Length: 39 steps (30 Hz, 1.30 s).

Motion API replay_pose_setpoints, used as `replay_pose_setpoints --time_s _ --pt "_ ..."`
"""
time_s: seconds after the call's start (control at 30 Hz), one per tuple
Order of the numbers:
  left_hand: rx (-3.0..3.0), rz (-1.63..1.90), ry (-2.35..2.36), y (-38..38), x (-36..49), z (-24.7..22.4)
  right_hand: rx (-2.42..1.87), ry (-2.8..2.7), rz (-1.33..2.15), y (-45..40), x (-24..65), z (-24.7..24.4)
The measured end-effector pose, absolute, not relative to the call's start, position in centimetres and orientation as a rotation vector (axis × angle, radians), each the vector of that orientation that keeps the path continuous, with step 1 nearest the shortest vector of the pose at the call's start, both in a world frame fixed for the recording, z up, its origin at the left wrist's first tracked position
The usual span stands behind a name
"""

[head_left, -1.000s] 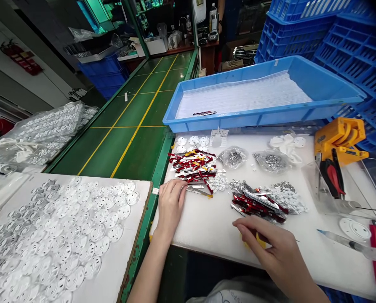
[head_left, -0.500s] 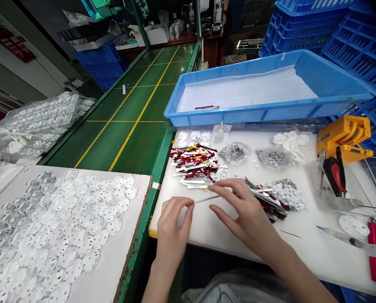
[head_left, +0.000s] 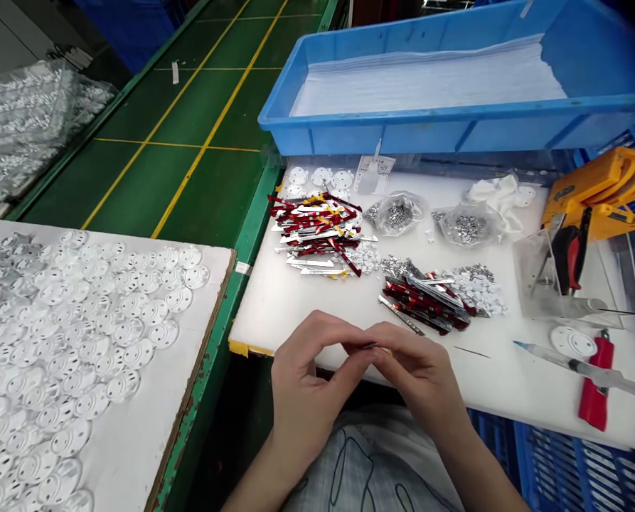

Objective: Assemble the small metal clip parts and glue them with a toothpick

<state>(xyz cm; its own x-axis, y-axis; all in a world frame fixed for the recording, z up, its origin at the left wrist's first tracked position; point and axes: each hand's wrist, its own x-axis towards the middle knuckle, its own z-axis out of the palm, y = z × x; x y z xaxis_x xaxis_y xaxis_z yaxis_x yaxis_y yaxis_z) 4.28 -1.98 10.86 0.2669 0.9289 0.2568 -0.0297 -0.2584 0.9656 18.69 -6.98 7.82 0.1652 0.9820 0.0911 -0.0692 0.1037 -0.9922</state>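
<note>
My left hand (head_left: 309, 370) and my right hand (head_left: 421, 366) meet at the fingertips above the front edge of the white work surface. Both are closed in a pinch around a thin strip (head_left: 370, 346), mostly hidden by the fingers. Just beyond the right hand lies a pile of dark red and silver strips (head_left: 429, 302), with one loose strip (head_left: 401, 315) at its near left side. Small white caps (head_left: 474, 291) are heaped against that pile. Farther left is a larger pile of red, white and yellow strips (head_left: 317, 231).
A blue tray (head_left: 429, 128) holding white sheets spans the back. Bagged metal bits (head_left: 399, 212), pliers (head_left: 572, 256), an orange dispenser (head_left: 597, 185), a syringe (head_left: 584, 368) and a red-handled tool (head_left: 597, 384) occupy the right. White discs (head_left: 130, 331) cover a board left of the green conveyor (head_left: 189, 135).
My hands have drawn together and nearer my body. My right hand, its fingers spread before, now pinches at the strip beside my left. The view has tilted downward.
</note>
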Motion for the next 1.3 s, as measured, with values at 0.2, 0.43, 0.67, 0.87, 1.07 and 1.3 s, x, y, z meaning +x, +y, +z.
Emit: replay_pose_setpoints --time_s 0.2,0.43,0.67,0.87,1.07,1.3 --pt "1.531 1.184 0.871 -2.5 4.6 11.6 -1.092 -0.943 1.19 -7.8 18.0 7.6" --pt "1.438 1.243 0.983 -2.8 3.6 10.2 -1.177 -0.8 0.978 -8.5 18.5 8.6" --pt "1.442 1.129 1.074 -4.1 2.0 8.0 -1.2 -1.03 0.848 -8.2 18.6 10.1" --pt "1.453 0.999 1.062 -4.6 2.1 7.3 -1.199 -1.138 0.795 -8.1 18.2 10.8" --pt "1.444 0.864 1.009 -5.0 2.2 6.8 -1.193 -1.187 0.774 -8.1 18.1 10.9" --pt "1.436 0.856 1.003 -5.2 2.4 6.9 -1.184 -1.218 0.761 -8.5 18.3 10.8"
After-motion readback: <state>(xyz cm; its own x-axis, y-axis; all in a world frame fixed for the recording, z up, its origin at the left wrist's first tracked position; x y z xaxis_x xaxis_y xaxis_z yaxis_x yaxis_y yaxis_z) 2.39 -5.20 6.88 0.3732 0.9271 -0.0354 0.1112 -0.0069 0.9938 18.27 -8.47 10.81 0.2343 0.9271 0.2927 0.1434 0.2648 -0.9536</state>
